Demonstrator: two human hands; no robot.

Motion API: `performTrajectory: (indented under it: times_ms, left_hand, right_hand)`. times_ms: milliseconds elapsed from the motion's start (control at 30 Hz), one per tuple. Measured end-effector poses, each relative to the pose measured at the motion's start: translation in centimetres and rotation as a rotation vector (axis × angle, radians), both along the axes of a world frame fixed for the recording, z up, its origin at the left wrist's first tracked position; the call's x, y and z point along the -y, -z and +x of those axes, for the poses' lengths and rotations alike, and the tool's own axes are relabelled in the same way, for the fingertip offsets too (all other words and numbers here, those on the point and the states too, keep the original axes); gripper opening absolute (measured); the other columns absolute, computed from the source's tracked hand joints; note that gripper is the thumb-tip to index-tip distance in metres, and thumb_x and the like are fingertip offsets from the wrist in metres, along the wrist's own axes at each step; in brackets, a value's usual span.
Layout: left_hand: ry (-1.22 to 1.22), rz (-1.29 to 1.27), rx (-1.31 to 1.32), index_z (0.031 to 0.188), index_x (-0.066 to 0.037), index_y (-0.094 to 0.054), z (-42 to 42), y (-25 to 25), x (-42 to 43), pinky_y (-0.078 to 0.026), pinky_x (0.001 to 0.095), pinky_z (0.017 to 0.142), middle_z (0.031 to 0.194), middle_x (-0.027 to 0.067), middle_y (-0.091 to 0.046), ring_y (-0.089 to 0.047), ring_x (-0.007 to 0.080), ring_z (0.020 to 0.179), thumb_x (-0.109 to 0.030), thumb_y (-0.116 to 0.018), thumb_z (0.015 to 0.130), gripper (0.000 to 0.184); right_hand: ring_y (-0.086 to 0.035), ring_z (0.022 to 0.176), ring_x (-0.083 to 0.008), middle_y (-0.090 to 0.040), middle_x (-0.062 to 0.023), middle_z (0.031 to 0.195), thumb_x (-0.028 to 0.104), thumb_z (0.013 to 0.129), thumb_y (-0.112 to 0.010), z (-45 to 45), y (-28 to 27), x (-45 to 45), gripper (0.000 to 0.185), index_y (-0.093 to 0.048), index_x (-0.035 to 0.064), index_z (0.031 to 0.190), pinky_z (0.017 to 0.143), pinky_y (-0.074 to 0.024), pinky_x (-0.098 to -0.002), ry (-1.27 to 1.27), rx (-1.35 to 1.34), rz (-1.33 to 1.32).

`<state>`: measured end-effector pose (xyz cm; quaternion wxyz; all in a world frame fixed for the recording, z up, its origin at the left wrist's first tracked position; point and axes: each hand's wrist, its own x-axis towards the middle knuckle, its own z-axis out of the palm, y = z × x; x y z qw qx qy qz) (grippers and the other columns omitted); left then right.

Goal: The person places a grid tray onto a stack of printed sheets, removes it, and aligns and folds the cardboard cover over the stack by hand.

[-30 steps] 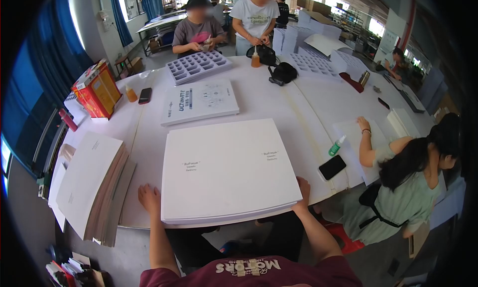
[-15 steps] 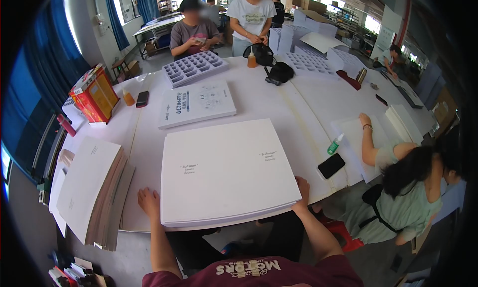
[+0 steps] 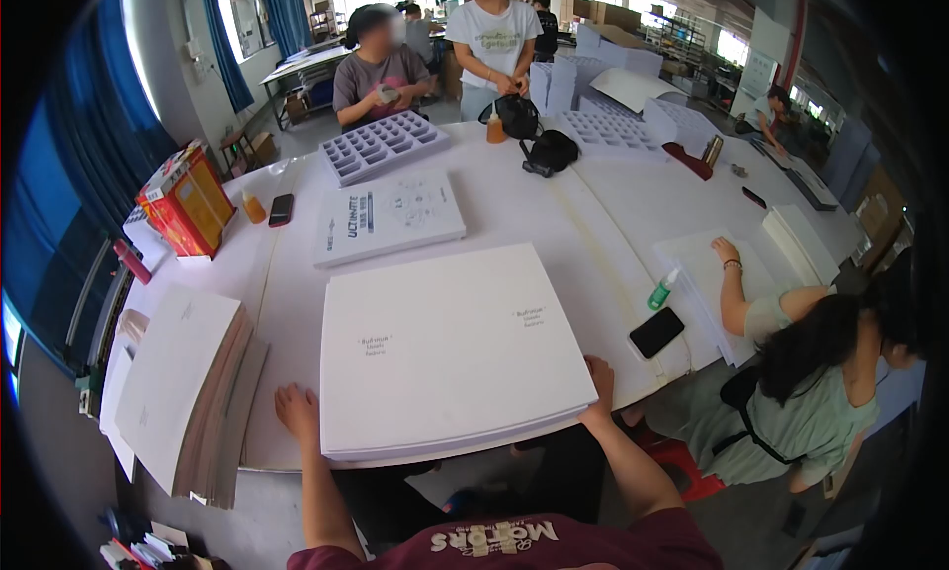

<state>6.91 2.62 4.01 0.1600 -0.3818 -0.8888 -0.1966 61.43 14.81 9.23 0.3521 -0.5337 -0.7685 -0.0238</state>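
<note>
A stack of large white boards [image 3: 450, 357] lies in front of me at the table's near edge, the top one carrying two small blocks of dark print. My left hand [image 3: 297, 412] rests on the tabletop just left of the stack, fingers apart and holding nothing. At the stack's right edge, my right hand [image 3: 599, 387] lies against its side with fingers stretched out; part of the hand is hidden by the boards. Behind the stack is a white printed box [image 3: 390, 217] with blue lettering.
A tall stack of sheets [image 3: 183, 392] leans at left. Farther back are a compartment tray [image 3: 384, 147], a red-orange carton [image 3: 188, 202] and glue bottles. At right lie a phone [image 3: 657, 332] and green bottle [image 3: 663, 289], beside a seated person [image 3: 791, 402]. Two people are across the table [image 3: 524, 204].
The view has shifted slightly, so the table items sit a little lower. My hands stay beside the stack. The seated person across the table has moved their hands and turned their head.
</note>
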Motion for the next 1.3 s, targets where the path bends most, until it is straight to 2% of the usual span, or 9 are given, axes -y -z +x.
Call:
performTrajectory:
  times_ms: [67, 167, 267, 467, 567, 867, 967, 1300]
  left_hand:
    - [0.0, 0.006, -0.006, 0.117, 0.0, -0.058, 0.1, 0.0, 0.0, -0.036, 0.0506, 0.107, 0.129, 0.0268, -0.053, -0.046, 0.0422, 0.126, -0.021, -0.066, 0.085, 0.04]
    - [-0.002, -0.008, -0.001, 0.117, 0.001, -0.057, 0.2, -0.2, 0.0, -0.036, 0.0507, 0.107, 0.129, 0.0269, -0.053, -0.046, 0.0425, 0.125, -0.021, -0.065, 0.085, 0.04]
    - [0.005, 0.002, 0.004, 0.118, 0.001, -0.057, 0.3, -0.4, 0.1, -0.036, 0.0506, 0.107, 0.129, 0.027, -0.053, -0.046, 0.0425, 0.125, -0.021, -0.065, 0.085, 0.04]
    - [0.015, 0.0, -0.007, 0.12, 0.0, -0.057, 0.5, -0.5, 0.3, -0.036, 0.0509, 0.106, 0.129, 0.0265, -0.052, -0.045, 0.0423, 0.126, -0.02, -0.065, 0.085, 0.041]
    - [0.003, -0.005, 0.011, 0.12, 0.0, -0.057, 0.7, -0.8, 0.2, -0.036, 0.0508, 0.106, 0.129, 0.0261, -0.052, -0.045, 0.0423, 0.126, -0.02, -0.065, 0.085, 0.041]
    - [-0.004, -0.014, 0.007, 0.12, -0.001, -0.056, 0.4, -0.3, 0.1, -0.036, 0.0507, 0.107, 0.131, 0.0263, -0.052, -0.045, 0.0423, 0.127, -0.02, -0.064, 0.086, 0.04]
    - [-0.005, -0.016, 0.004, 0.12, -0.001, -0.056, 0.5, -0.5, 0.1, -0.035, 0.0508, 0.108, 0.131, 0.0267, -0.052, -0.045, 0.0425, 0.127, -0.02, -0.064, 0.086, 0.04]
    - [0.004, -0.013, -0.017, 0.119, -0.001, -0.057, 0.5, -0.3, 0.1, -0.037, 0.0505, 0.106, 0.129, 0.0264, -0.053, -0.046, 0.0419, 0.126, -0.02, -0.065, 0.085, 0.039]
  right_hand:
    - [-0.054, 0.094, -0.0371, -0.059, -0.0183, 0.104, 0.018, 0.09, -0.057, 0.0, 0.1, 0.1, 0.024, -0.059, -0.0006, 0.105, 0.083, -0.0417, -0.0471, 0.007, 0.003, 0.01]
    - [-0.053, 0.105, -0.0321, -0.057, -0.0141, 0.111, 0.02, 0.075, -0.065, 0.5, 1.7, -0.4, 0.032, -0.059, 0.0017, 0.102, 0.087, -0.0399, -0.0445, 0.027, 0.054, -0.035]
    - [-0.054, 0.094, -0.037, -0.059, -0.0173, 0.104, 0.018, 0.09, -0.056, 0.1, 0.6, 0.1, 0.023, -0.059, 0.0004, 0.104, 0.082, -0.0417, -0.0474, 0.014, -0.011, 0.014]
    - [-0.054, 0.093, -0.0365, -0.059, -0.0172, 0.104, 0.017, 0.088, -0.058, 0.2, 0.6, -0.1, 0.021, -0.058, 0.0006, 0.101, 0.081, -0.0417, -0.0475, -0.004, 0.026, 0.032]
    - [-0.053, 0.106, -0.0315, -0.057, -0.0133, 0.112, 0.021, 0.074, -0.066, 0.5, 1.6, -0.3, 0.033, -0.06, 0.0027, 0.101, 0.087, -0.0393, -0.0437, 0.034, 0.072, -0.059]
    - [-0.054, 0.105, -0.0314, -0.058, -0.0133, 0.111, 0.021, 0.075, -0.066, 0.4, 1.3, -0.3, 0.032, -0.06, 0.0028, 0.101, 0.086, -0.0399, -0.0434, 0.035, 0.064, -0.048]
    - [-0.053, 0.094, -0.0374, -0.059, -0.0184, 0.102, 0.019, 0.09, -0.057, -0.4, -0.5, 0.2, 0.023, -0.059, -0.0009, 0.102, 0.084, -0.0419, -0.0472, 0.031, -0.04, -0.028]
    - [-0.054, 0.094, -0.0381, -0.059, -0.0194, 0.103, 0.018, 0.091, -0.055, 0.0, 0.1, 0.0, 0.023, -0.059, -0.0011, 0.103, 0.084, -0.0421, -0.0474, 0.017, -0.005, -0.01]
